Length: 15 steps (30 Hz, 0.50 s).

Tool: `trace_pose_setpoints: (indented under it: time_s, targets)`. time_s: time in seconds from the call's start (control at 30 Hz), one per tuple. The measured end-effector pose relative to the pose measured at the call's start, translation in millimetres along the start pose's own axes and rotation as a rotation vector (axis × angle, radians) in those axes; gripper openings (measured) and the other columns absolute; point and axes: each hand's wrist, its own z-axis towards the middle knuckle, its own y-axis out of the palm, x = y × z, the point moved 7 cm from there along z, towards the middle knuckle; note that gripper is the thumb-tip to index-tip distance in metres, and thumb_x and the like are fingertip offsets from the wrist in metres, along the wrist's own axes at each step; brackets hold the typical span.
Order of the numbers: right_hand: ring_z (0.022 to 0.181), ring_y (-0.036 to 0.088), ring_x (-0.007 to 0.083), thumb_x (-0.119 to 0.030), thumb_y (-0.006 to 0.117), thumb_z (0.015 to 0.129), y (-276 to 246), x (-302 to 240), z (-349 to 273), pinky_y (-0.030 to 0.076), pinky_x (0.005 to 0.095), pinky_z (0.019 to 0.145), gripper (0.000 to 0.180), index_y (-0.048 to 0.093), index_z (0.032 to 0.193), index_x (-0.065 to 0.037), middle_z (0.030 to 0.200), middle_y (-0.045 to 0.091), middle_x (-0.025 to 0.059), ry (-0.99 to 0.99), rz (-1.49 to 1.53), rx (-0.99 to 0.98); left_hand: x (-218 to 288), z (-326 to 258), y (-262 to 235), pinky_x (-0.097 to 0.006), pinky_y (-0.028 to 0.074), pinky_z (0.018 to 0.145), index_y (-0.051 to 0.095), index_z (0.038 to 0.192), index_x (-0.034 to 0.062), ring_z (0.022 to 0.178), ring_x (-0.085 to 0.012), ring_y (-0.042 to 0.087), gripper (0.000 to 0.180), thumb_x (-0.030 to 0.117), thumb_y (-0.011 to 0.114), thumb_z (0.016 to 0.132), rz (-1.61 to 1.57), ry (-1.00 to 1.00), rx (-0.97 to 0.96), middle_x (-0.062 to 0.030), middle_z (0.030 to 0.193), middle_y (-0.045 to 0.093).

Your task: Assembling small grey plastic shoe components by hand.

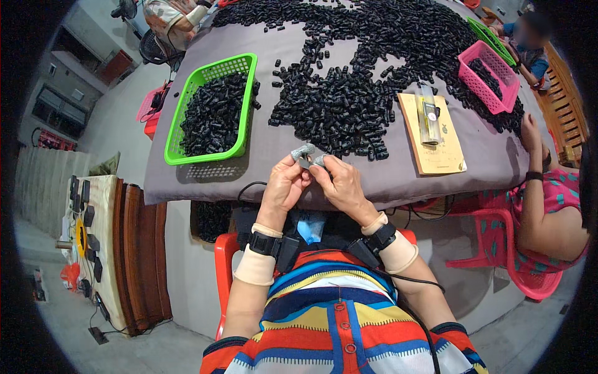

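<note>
Matt grey cloth (pixel 386 181), plastic mesh basket (pixel 180 118) w/ glossy black parts (pixel 215 115).

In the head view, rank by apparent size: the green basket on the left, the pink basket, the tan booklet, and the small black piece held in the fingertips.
1. Green basket
2. Tan booklet; pink basket: look alike, and the basket is farther away, so unranked
3. Small black piece

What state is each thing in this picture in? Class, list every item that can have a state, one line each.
Left hand: fingertips wrapped, pinching a small black part.
Right hand: fingertips wrapped, pinching the same part.
Small black part: held between both hands, above the table edge.
Green basket: partly filled with black parts.
Pink basket: holding a few black parts.
Pile of black parts: spread loose over the grey cloth.
Tan envelope: lying flat, a clear packet on top.
</note>
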Motion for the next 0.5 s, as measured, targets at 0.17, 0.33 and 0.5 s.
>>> trace_pose_setpoints:
  time_s: [0.17, 0.33, 0.5]
  targets:
    - [0.063, 0.056, 0.0340, -0.022, 0.058, 0.084, 1.5, 0.3, 0.5, 0.042, 0.0406, 0.051, 0.021, 0.053, 0.076, -0.003, 0.073, 0.056, 0.0135, 0.006, 0.001, 0.001, -0.1, 0.4, -0.5, -0.018, 0.044, 0.058, 0.058, 0.109, 0.0017, 0.067, -0.0065, 0.052, 0.023, 0.002, 0.055, 0.086, -0.005, 0.005, -0.011, -0.0041, 0.090, 0.062]
    - [0.062, 0.056, 0.0339, -0.021, 0.059, 0.084, 2.0, -1.0, 0.6, 0.042, 0.0407, 0.051, 0.021, 0.053, 0.074, -0.003, 0.072, 0.056, 0.0132, -0.011, -0.005, 0.015, -1.0, 1.7, -3.0, -0.019, 0.043, 0.058, 0.058, 0.109, 0.0016, 0.066, -0.0070, 0.052, 0.023, 0.003, 0.055, 0.086, 0.005, -0.001, -0.030, -0.0043, 0.091, 0.062]
    - [0.060, 0.056, 0.0337, -0.022, 0.059, 0.083, 2.7, -0.9, 0.4, 0.042, 0.0411, 0.049, 0.022, 0.053, 0.074, -0.004, 0.071, 0.056, 0.0125, -0.024, -0.053, 0.014, 1.0, 0.0, 2.6, -0.020, 0.043, 0.059, 0.058, 0.109, 0.0011, 0.067, -0.0077, 0.052, 0.024, 0.002, 0.052, 0.086, 0.020, 0.007, -0.021, -0.0050, 0.092, 0.062]
